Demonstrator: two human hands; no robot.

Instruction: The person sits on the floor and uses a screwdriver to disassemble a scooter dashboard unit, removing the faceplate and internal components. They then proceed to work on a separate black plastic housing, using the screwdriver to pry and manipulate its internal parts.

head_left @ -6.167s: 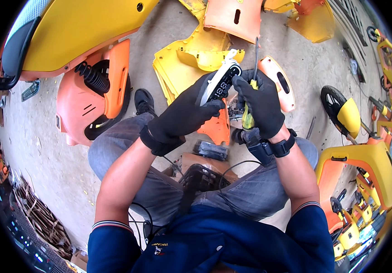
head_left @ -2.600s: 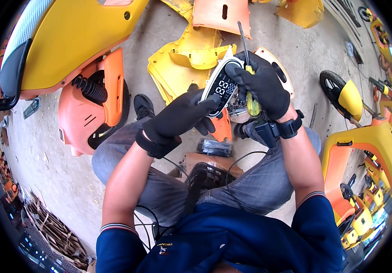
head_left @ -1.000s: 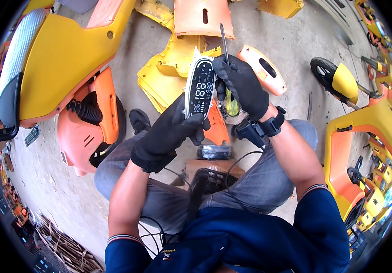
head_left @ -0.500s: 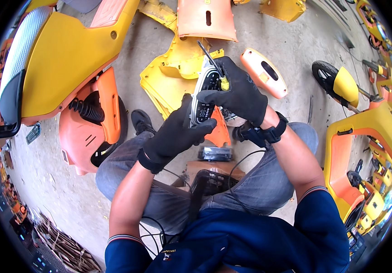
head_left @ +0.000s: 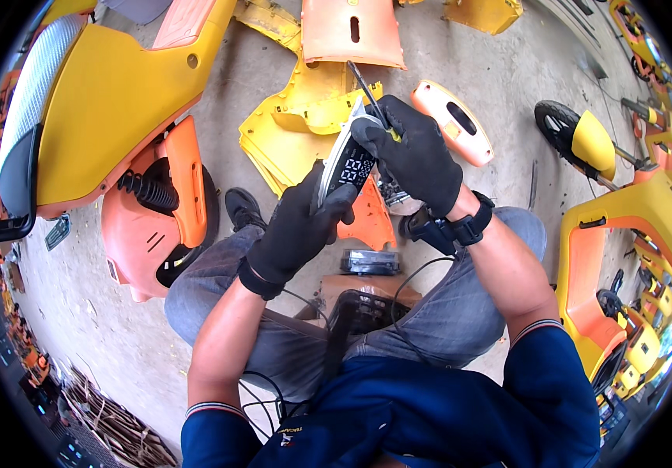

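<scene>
Between my gloved hands is a scooter display panel, oblong, with a black face and a pale rim. My left hand grips its lower left end, the thumb lying across the face. At its upper right end, my right hand is closed on the panel and also on a screwdriver. The screwdriver's dark shaft sticks out up and to the left; a bit of yellow shows by the fingers, most of the handle being hidden. Beneath the hands lies an orange plastic piece.
Yellow body panels and an orange-and-white oblong cover lie on the concrete. A large yellow scooter body stands left, another yellow frame right. A round clear-topped part sits before my crossed legs, near a cardboard piece.
The display panel has tilted in my hands, its face turning at a steeper angle. My right thumb has shifted up to its top end, and the screwdriver has moved slightly with the hand.
</scene>
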